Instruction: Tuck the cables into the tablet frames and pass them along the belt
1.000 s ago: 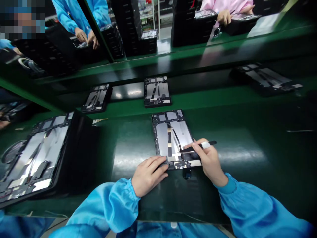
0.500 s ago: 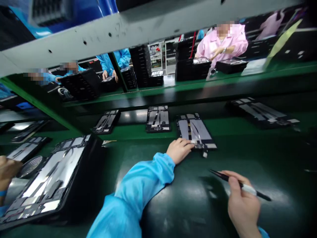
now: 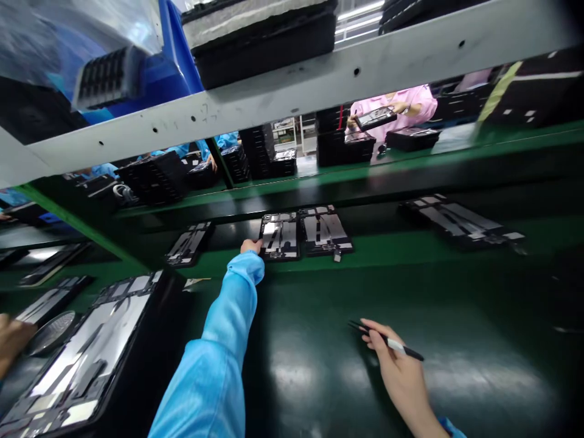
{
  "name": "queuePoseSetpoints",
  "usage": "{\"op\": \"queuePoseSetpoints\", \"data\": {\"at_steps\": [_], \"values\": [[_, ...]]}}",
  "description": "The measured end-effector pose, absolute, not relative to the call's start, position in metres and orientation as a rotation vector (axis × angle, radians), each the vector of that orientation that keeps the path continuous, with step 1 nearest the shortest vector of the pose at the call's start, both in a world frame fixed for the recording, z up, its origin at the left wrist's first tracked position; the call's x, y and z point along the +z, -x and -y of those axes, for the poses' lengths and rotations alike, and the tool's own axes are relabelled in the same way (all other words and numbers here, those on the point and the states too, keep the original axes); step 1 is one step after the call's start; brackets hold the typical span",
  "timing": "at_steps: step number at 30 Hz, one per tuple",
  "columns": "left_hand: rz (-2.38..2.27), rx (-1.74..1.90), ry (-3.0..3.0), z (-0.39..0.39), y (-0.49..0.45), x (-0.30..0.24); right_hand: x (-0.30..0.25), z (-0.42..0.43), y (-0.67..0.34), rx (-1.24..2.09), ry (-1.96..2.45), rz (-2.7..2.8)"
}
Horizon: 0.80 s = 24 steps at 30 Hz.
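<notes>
My left hand (image 3: 251, 246), in a blue sleeve, grips the lower left edge of an opened tablet (image 3: 287, 234) with pale battery plates and dark strips inside. Its thumb and fingertips are partly hidden by the hand. Close against that unit's right side lies a second opened tablet (image 3: 322, 230), from whose lower edge a small connector tab (image 3: 337, 256) hangs. Over the dark green bench, my right hand (image 3: 396, 365) is closed around black tweezers (image 3: 396, 345) with a white band; their tips point left and touch nothing.
Another tablet (image 3: 189, 244) lies to the left on the ledge, and one more (image 3: 460, 220) to the right. A tall stack of black trays (image 3: 152, 340) topped by a tablet stands at left. Beside it shows another person's hand (image 3: 13, 340). A white shelf beam (image 3: 274, 100) crosses overhead.
My left hand has left the right-hand tablet and moved left to the neighbouring one. Those two tablets now lie side by side. My right hand with the tweezers has shifted left.
</notes>
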State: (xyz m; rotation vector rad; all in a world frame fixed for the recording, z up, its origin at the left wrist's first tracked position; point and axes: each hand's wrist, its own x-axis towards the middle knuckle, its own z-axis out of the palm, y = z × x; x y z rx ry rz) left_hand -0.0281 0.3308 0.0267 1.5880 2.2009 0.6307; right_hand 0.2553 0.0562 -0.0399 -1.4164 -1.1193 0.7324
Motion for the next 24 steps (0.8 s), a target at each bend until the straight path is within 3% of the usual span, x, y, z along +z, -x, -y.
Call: {"op": "queuePoseSetpoints", "data": {"at_steps": [9, 15, 24], "values": [[-2.041, 0.986, -1.298, -0.307, 0.03, 0.031, -0.037, -0.063, -0.256, 0.723, 1.356, 1.005], [-1.784, 1.033, -1.203, -0.204, 0.065, 0.029, -0.037, -0.056, -0.247, 0.976, 1.328, 0.972], [-1.471, 0.923, -1.257, -0.084, 0.012, -0.017, -0.04, -0.046, -0.26, 1.076, 1.388, 1.224]]}}
